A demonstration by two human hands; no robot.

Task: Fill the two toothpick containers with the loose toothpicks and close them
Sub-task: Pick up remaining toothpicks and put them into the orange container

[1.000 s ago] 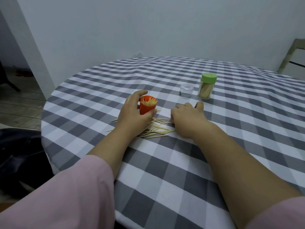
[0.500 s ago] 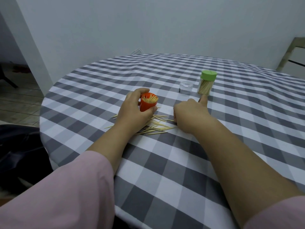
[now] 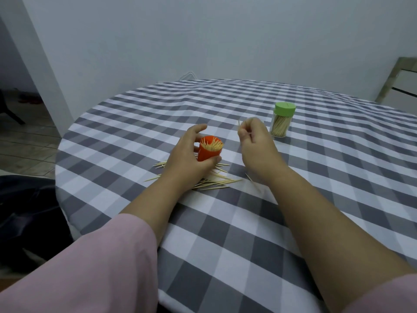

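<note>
My left hand (image 3: 187,157) wraps around an open orange container (image 3: 208,151) that stands on the table, packed with upright toothpicks. My right hand (image 3: 256,143) is raised just right of it, fingers pinched on a few toothpicks (image 3: 240,126). Loose toothpicks (image 3: 214,182) lie scattered on the cloth under and in front of my left hand. A clear container with a green lid (image 3: 282,120) stands shut, further right and behind my right hand. The small clear cap seen earlier is hidden behind my right hand.
The round table wears a grey and white checked cloth (image 3: 225,222). A white wall rises behind it. A dark chair (image 3: 24,211) sits at the left, and a wooden chair back (image 3: 404,84) at the far right.
My right hand has lifted off the table with a few toothpicks pinched in it and now covers the clear cap. My left hand still holds the orange container.
</note>
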